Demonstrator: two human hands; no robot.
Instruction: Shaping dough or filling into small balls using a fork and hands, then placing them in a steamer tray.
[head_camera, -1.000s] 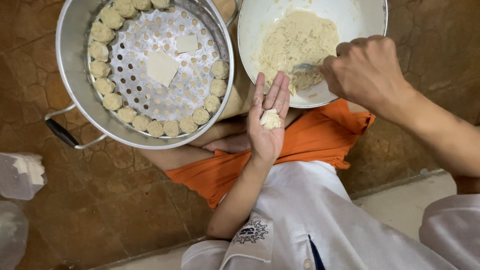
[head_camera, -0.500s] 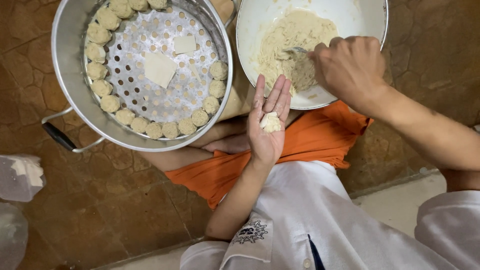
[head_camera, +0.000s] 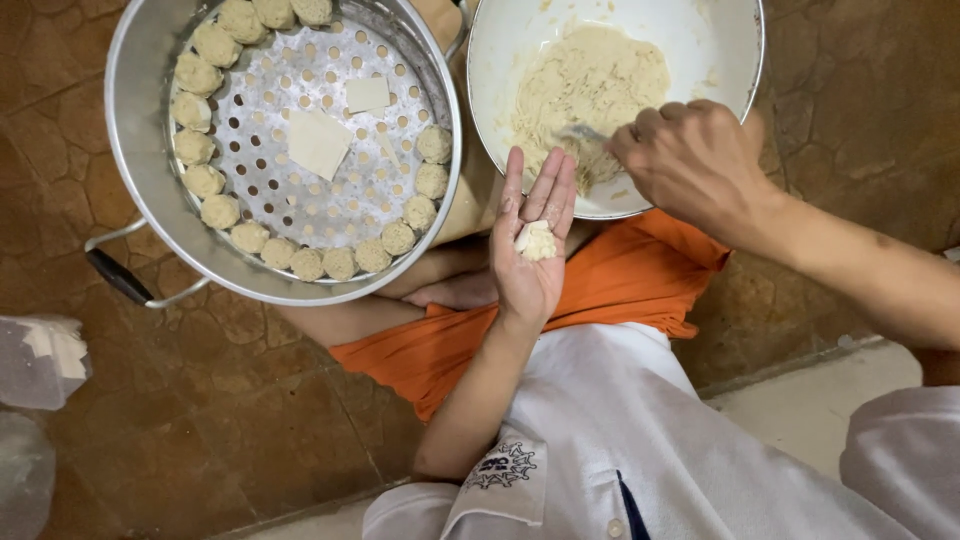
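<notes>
Lying open with fingers together, the left hand (head_camera: 530, 250) cradles one small dough piece (head_camera: 535, 240) on its palm, while beyond it the right hand (head_camera: 690, 160) grips a spoon (head_camera: 580, 133) in one white bowl (head_camera: 720, 40) of filling, beside one steamer pot (head_camera: 135, 150) ringed with about sixteen dumplings (head_camera: 340, 263) and two paper squares (head_camera: 318, 142).

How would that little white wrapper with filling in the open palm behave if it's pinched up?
The wrapper lies slack on the left hand, so it is probably soft and floppy. The filling looks moist and could squeeze out. It seems light, and likely tears easily.
</notes>
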